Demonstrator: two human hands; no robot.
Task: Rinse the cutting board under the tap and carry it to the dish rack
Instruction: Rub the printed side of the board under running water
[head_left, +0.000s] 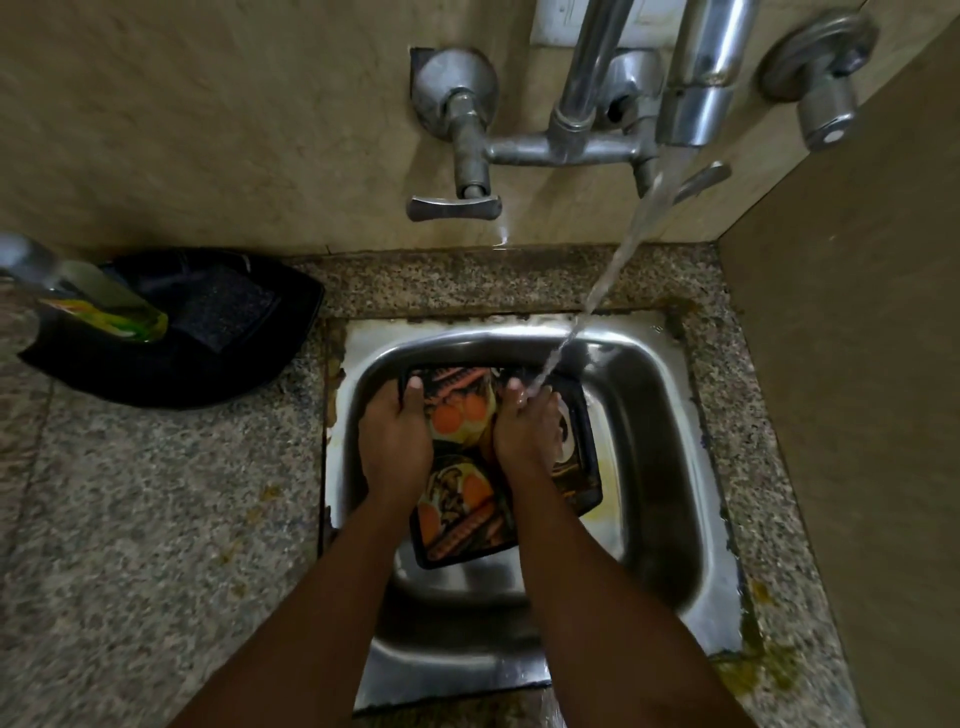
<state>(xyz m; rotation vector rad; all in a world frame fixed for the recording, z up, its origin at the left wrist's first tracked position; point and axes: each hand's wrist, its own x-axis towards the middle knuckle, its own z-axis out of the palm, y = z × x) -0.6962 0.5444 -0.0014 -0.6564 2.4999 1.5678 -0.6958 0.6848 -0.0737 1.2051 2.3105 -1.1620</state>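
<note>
Steel sink (654, 405): cutting board (460, 415) inside, left hand (396, 441) gripping its left edge, right hand (530, 434) flat on top.

Black-rimmed cutting board (457, 499) with orange food print, speckled grey counter (156, 519), black tray (156, 374)

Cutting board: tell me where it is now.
Head view, centre: the cutting board lies in the sink, left hand on its left edge, tap water striking the right hand.
</note>
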